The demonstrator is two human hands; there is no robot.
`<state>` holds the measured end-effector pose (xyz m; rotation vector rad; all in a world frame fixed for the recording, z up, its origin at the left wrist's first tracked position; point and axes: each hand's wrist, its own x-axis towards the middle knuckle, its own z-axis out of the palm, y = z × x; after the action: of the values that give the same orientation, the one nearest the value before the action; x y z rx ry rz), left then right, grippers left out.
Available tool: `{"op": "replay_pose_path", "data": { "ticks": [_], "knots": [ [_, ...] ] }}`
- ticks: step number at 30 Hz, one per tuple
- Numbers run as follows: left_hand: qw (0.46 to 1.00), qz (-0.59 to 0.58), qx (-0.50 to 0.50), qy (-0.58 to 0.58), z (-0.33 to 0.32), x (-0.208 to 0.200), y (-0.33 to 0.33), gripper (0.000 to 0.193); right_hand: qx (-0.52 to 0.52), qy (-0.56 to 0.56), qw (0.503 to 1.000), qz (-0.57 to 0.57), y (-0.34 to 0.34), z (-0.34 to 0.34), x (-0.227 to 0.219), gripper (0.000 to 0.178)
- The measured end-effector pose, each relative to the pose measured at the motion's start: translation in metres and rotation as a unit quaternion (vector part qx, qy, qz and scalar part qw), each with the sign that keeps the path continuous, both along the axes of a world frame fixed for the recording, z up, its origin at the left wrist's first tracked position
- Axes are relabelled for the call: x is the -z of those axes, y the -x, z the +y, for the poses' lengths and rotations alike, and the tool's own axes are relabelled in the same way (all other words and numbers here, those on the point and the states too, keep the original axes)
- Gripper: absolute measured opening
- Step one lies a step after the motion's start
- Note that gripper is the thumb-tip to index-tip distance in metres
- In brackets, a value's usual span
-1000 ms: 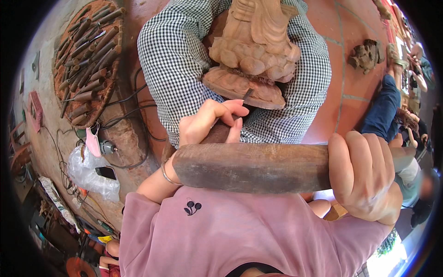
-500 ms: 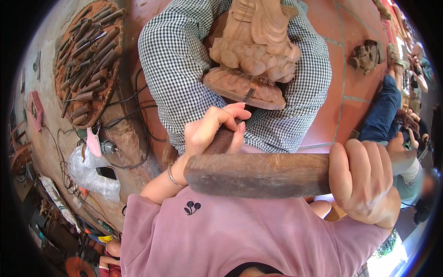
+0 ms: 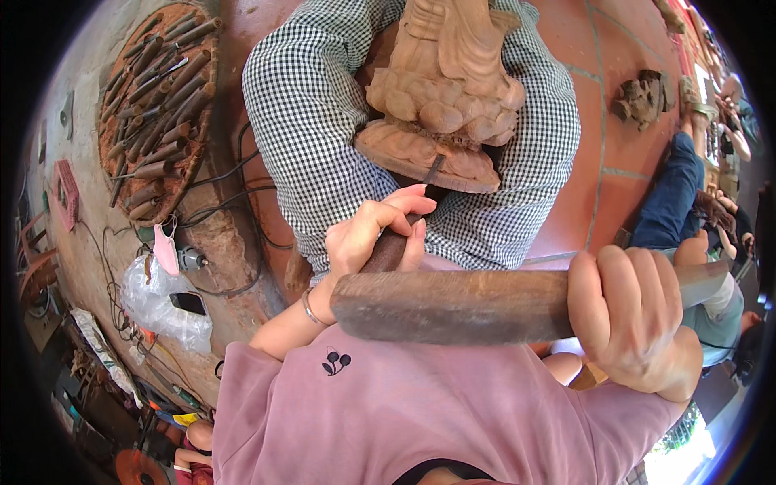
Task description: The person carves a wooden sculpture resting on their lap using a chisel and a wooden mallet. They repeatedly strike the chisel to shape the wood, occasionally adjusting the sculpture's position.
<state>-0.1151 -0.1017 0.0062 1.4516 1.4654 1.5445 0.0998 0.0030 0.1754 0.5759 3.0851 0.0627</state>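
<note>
Between my knees stands a carved wooden figure (image 3: 453,97), its rounded base lobes toward me. My left hand (image 3: 376,230) is closed around the handle of a carving chisel (image 3: 385,252), whose dark metal blade reaches the lower edge of the carving. In my right hand (image 3: 626,311) I grip a heavy wooden mallet (image 3: 453,305), held level across my chest. The mallet's thick end lies in front of the chisel handle's near end and hides it. Whether the two touch, I cannot tell.
At the left, a round woven tray (image 3: 208,121) holds many chisels among wood shavings. Below it lie a drill (image 3: 191,259), a pink mask (image 3: 166,249), a plastic bag and a phone (image 3: 187,303). A rough wood chunk (image 3: 643,99) rests on the tiles; other people sit at right.
My right hand and the mallet have shifted very slightly. The chisel and my left hand keep nearly the same place, and the carving stays put.
</note>
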Motion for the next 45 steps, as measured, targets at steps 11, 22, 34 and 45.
{"op": "replay_pose_path", "data": {
  "ticks": [11, 22, 34, 45],
  "knots": [
    [1.000, 0.010, 0.005, -0.011, 0.002, 0.001, -0.004, 0.020, -0.026, 0.018, 0.999, 0.034, 0.000, 0.005, 0.000, 0.042],
    [0.999, -0.029, 0.026, 0.001, 0.002, -0.008, 0.011, 0.019, -0.019, 0.025, 0.995, 0.092, -0.001, 0.011, 0.000, 0.045],
    [0.986, -0.143, 0.050, 0.066, 0.006, -0.016, 0.016, 0.021, -0.047, 0.030, 0.994, 0.091, 0.001, 0.013, -0.002, 0.042],
    [0.987, -0.133, 0.034, 0.082, 0.007, -0.008, 0.023, 0.019, -0.027, 0.049, 0.994, 0.095, 0.002, 0.016, -0.001, 0.046]
  ]
}}
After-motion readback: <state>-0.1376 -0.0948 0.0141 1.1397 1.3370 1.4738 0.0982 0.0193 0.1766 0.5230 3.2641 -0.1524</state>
